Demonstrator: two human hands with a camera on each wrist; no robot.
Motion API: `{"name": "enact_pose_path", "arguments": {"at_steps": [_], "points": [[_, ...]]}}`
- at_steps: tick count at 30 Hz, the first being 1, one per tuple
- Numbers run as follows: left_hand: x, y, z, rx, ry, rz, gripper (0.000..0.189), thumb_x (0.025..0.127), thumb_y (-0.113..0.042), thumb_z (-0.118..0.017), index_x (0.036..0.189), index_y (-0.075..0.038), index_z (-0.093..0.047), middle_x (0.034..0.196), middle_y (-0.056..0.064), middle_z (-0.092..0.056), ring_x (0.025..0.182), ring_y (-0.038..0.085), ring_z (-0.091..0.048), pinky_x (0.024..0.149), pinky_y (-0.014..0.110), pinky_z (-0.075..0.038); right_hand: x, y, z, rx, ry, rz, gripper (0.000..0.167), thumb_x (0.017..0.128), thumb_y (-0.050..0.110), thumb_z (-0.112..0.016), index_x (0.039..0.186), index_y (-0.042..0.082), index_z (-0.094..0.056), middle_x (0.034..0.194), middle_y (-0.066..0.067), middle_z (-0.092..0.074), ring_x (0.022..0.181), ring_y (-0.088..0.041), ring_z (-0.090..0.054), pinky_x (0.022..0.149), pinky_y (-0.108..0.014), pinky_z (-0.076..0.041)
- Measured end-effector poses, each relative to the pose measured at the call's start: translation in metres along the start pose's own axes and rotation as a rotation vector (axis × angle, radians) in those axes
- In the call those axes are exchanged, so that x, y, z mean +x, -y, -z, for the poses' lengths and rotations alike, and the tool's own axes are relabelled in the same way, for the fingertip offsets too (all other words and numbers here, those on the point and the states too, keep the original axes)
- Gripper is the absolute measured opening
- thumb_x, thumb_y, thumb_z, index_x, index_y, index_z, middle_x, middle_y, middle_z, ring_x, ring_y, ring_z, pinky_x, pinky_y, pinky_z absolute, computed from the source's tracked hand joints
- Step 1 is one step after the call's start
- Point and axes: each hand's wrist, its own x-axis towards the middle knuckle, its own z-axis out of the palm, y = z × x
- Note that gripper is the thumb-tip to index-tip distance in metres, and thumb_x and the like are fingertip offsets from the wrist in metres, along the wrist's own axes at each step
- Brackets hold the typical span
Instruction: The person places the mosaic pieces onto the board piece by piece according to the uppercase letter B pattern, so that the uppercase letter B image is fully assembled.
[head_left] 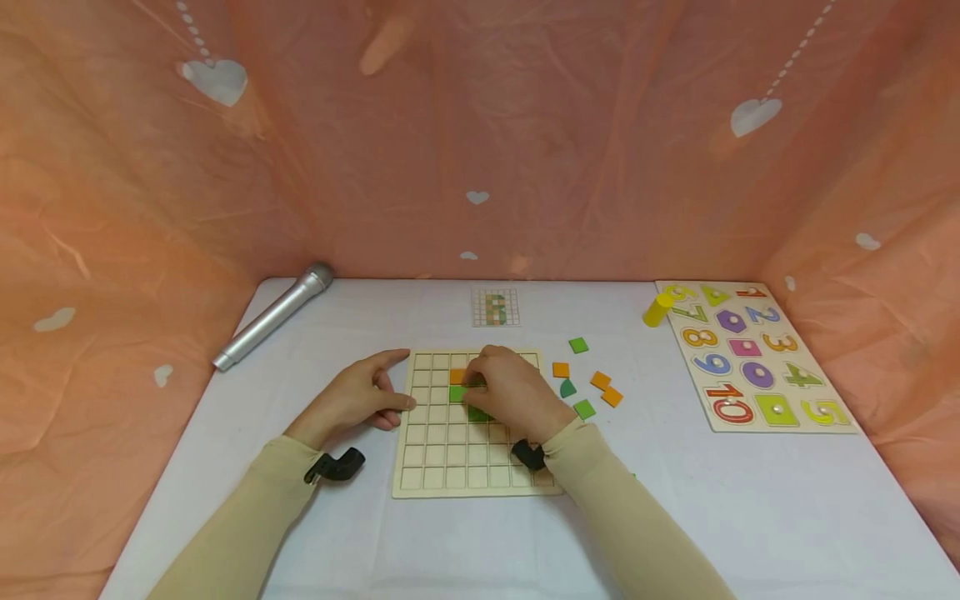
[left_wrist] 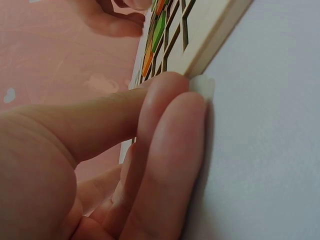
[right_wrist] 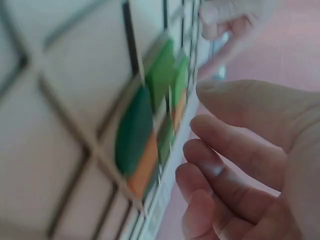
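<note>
- Grid board [head_left: 433, 457]: lies flat between my hands, its side edges running near to far.
- Left hand [head_left: 356, 396]: is at the left edge, thumb touching it; the index finger stands apart from the thumb and points to the far left corner.
- Right hand [head_left: 513, 387]: is over the far half. Its fingers curve loosely; a gap separates thumb and index fingertips, with no tile visible in it.
- Governing relation: the seated orange tile [head_left: 457, 377] and light green tile [head_left: 457, 393] lie just left of my right fingertips, the orange on the far side.
- Axis: these squares present no long axis; their sides follow the grid lines.
- Loose stock: orange squares [head_left: 561, 370], green squares [head_left: 584, 409] and a dark green quarter-circle [head_left: 567, 388] lie right of the board. My right hand is nearer to them.
- Pattern card [head_left: 496, 308]: lies beyond the board's far edge.
</note>
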Motion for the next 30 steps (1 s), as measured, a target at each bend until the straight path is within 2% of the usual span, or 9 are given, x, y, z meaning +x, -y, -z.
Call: {"name": "enact_pose_path", "arguments": {"at_steps": [6, 12, 16, 19, 24, 30], "points": [[0.0, -0.001, 0.0, 0.022, -0.005, 0.009, 0.096, 0.091, -0.016, -0.089, 0.17, -0.018, -0.034, 0.094, 0.013, -0.06, 0.071, 0.018, -0.075, 0.067, 0.033, -0.068, -0.018, -0.028, 0.024, 0.02, -0.04, -0.103, 0.021, 0.099, 0.028, -0.078, 0.112, 0.011, -0.081, 0.105, 0.0, -0.07, 0.092, -0.016, -0.063, 0.086, -0.037, -0.06], [-0.001, -0.002, 0.0, 0.032, -0.008, 0.013, 0.096, 0.091, -0.017, -0.089, 0.17, -0.018, -0.034, 0.095, 0.013, -0.06, 0.072, 0.018, -0.075, 0.067, 0.033, -0.068, -0.054, -0.064, 0.05, 0.031, -0.106, -0.198, 0.024, 0.099, 0.026, -0.077, 0.113, 0.008, -0.08, 0.106, -0.004, -0.071, 0.093, -0.021, -0.065, 0.086, -0.04, -0.059], [-0.001, -0.002, 0.0, 0.029, -0.007, 0.014, 0.096, 0.091, -0.016, -0.089, 0.17, -0.018, -0.034, 0.096, 0.013, -0.06, 0.072, 0.018, -0.075, 0.067, 0.033, -0.068, -0.081, -0.086, 0.059, 0.04, -0.104, -0.313, 0.025, 0.099, 0.028, -0.078, 0.116, 0.01, -0.079, 0.111, -0.005, -0.071, 0.102, -0.025, -0.065, 0.095, -0.045, -0.059], [-0.001, -0.002, 0.0, 0.027, -0.009, 0.013, 0.097, 0.091, -0.017, -0.089, 0.17, -0.018, -0.034, 0.096, 0.013, -0.06, 0.072, 0.018, -0.075, 0.067, 0.032, -0.068, -0.096, -0.099, 0.064, 0.024, -0.101, -0.369, 0.025, 0.099, 0.029, -0.078, 0.118, 0.012, -0.078, 0.116, -0.006, -0.072, 0.107, -0.026, -0.065, 0.101, -0.051, -0.058], [-0.001, -0.001, 0.0, 0.026, -0.012, 0.01, 0.097, 0.091, -0.017, -0.09, 0.17, -0.018, -0.035, 0.095, 0.013, -0.059, 0.072, 0.018, -0.075, 0.067, 0.033, -0.068, -0.11, -0.112, 0.068, 0.017, -0.101, -0.403, 0.025, 0.096, 0.028, -0.082, 0.115, 0.013, -0.079, 0.114, -0.007, -0.072, 0.105, -0.027, -0.064, 0.099, -0.051, -0.058], [-0.001, 0.0, -0.001, 0.024, -0.015, 0.011, 0.096, 0.09, -0.016, -0.09, 0.17, -0.018, -0.035, 0.095, 0.013, -0.059, 0.072, 0.018, -0.075, 0.067, 0.032, -0.068, -0.112, -0.121, 0.068, 0.026, -0.08, -0.417, 0.026, 0.094, 0.027, -0.084, 0.114, 0.011, -0.078, 0.109, -0.007, -0.071, 0.103, -0.027, -0.063, 0.095, -0.047, -0.057]]}}
